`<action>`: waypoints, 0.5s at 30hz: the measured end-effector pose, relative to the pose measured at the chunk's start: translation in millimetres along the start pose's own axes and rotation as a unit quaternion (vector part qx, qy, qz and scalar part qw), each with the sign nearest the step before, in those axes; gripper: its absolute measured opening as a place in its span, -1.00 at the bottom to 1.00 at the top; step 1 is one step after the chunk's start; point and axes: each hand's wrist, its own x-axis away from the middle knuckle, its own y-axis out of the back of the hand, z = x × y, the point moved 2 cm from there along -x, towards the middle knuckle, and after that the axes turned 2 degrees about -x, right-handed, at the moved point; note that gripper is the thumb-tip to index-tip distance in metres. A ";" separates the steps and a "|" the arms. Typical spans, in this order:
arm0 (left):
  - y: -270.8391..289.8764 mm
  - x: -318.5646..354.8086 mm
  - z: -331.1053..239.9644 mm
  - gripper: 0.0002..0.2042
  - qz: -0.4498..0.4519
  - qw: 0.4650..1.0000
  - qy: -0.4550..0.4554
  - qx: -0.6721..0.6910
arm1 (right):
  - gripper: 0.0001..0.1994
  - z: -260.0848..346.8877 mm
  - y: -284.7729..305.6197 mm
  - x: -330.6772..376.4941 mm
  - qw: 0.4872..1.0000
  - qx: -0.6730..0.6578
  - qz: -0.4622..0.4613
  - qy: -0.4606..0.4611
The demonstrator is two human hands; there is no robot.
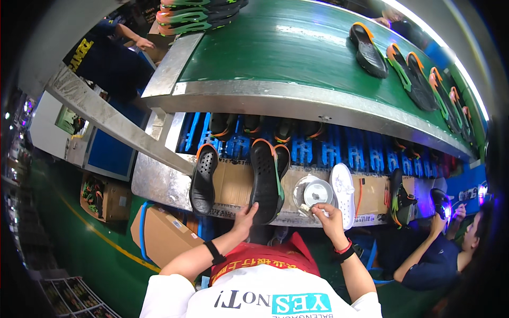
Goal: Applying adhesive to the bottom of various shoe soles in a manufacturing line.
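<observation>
My left hand (244, 221) grips the heel end of a black shoe sole (265, 177) with an orange toe edge and a green side, its perforated face up. Behind it, partly hidden, is a second sole (283, 157). Another black perforated sole (203, 180) lies to the left on the bench. My right hand (330, 221) is closed at the near edge of a round grey bowl (318, 193), its fingers pinching a small whitish wad (305, 210), too small to name surely. Just right of the bowl lies a white shoe-shaped form (342, 195).
Cardboard (234, 183) covers the bench. Beyond it, a raised green conveyor belt (275, 47) carries several soles (368, 53); blue racks (328, 151) sit underneath. A co-worker (429, 259) at the right handles a dark shoe. Cardboard boxes (164, 236) stand at lower left.
</observation>
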 end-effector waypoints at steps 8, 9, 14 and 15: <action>1.7 -19.4 23.9 -0.65 0.045 0.971 0.001 -0.237 | -0.87 -24.1 8.2 -21.0 0.978 0.158 -0.051 0.129; -9.2 -1.3 -11.7 -0.61 -0.006 0.912 -0.062 -0.406 | -0.90 -24.4 7.2 -25.1 0.968 0.193 -0.059 0.150; -10.1 7.5 -68.1 -0.49 0.201 0.970 0.109 -0.079 | -0.91 -35.8 -4.0 -39.0 0.951 0.268 -0.069 0.140; -11.6 11.1 -76.5 -0.46 0.255 0.960 0.111 -0.015 | -0.91 -37.8 -6.0 -41.0 0.945 0.284 -0.067 0.144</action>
